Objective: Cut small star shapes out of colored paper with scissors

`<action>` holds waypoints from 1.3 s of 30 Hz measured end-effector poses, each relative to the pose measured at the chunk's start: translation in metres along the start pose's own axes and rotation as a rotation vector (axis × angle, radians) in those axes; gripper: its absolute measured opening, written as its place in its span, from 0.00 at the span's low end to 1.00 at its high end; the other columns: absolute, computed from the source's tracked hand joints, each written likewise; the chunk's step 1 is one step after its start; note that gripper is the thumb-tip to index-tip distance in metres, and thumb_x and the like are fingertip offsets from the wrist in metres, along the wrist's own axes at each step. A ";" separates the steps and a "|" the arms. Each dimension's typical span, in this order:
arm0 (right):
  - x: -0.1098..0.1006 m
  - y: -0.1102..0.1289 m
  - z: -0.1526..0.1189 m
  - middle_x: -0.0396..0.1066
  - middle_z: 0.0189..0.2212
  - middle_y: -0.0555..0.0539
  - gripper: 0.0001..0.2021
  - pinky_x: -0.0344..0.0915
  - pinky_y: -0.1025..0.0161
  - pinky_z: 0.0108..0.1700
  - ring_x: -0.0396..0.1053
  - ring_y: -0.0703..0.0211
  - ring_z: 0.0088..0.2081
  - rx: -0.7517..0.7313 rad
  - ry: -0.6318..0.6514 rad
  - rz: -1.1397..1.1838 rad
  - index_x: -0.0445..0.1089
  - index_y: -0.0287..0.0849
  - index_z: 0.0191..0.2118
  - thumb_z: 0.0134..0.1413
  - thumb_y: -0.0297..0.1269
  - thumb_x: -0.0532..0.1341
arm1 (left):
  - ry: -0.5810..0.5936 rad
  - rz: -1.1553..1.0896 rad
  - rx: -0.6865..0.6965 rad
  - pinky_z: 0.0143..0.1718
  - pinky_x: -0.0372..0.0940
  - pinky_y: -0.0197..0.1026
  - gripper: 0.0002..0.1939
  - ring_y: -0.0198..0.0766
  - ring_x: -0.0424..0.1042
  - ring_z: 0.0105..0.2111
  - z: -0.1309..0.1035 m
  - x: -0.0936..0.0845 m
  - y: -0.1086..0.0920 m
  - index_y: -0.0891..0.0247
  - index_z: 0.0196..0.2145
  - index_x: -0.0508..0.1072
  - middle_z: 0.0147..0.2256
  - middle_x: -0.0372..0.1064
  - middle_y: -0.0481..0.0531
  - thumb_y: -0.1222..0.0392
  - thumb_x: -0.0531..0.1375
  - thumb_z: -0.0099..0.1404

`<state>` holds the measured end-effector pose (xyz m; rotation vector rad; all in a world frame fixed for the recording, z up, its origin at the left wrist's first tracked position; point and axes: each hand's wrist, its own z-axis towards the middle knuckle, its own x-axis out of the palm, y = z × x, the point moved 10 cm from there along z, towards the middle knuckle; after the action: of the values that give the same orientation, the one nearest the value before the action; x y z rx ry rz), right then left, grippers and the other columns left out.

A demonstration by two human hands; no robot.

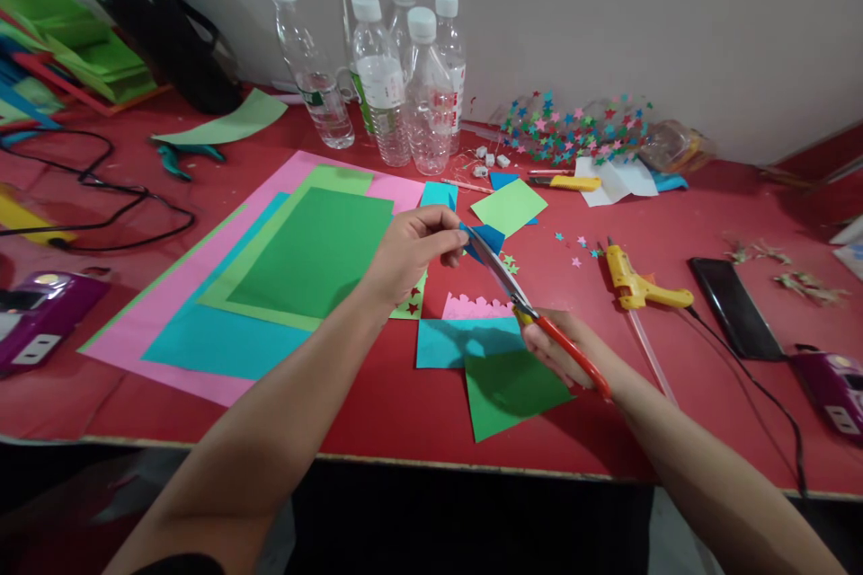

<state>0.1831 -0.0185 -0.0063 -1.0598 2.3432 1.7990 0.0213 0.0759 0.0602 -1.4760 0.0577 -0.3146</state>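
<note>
A small blue paper piece (486, 239) is pinched between the thumb and fingers of my left hand (426, 243). My right hand (563, 346) grips red-handled scissors (502, 274), whose blades reach up and left onto the blue piece. Below the blades lie a pink paper (472, 306) with a scalloped edge, a light blue sheet (438, 344) and a green sheet (516, 395). Small green stars (511, 264) sit just under the blue piece. To the left, a dark green sheet (314, 252) tops a stack of coloured papers, partly covered by my left forearm.
Several plastic bottles (381, 90) stand at the back. A bottle covered in stars (580, 133) lies behind a yellow cutter (573, 183). On the right are a yellow glue gun (634, 280), its cord and a phone (734, 307). Black cable (138, 190) lies at left.
</note>
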 end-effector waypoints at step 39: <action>0.010 -0.003 -0.006 0.51 0.09 0.59 0.18 0.49 0.72 0.11 0.50 0.71 0.09 0.148 -0.042 0.164 0.57 0.43 0.25 0.52 0.54 0.54 | -0.080 -0.050 0.115 0.33 0.61 0.36 0.05 0.31 0.63 0.28 -0.006 0.005 -0.004 0.61 0.23 0.71 0.25 0.64 0.45 0.65 0.63 0.54</action>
<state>0.1786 -0.0288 -0.0108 -0.8271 2.5582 1.6438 0.0237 0.0688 0.0641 -1.3764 -0.0605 -0.2943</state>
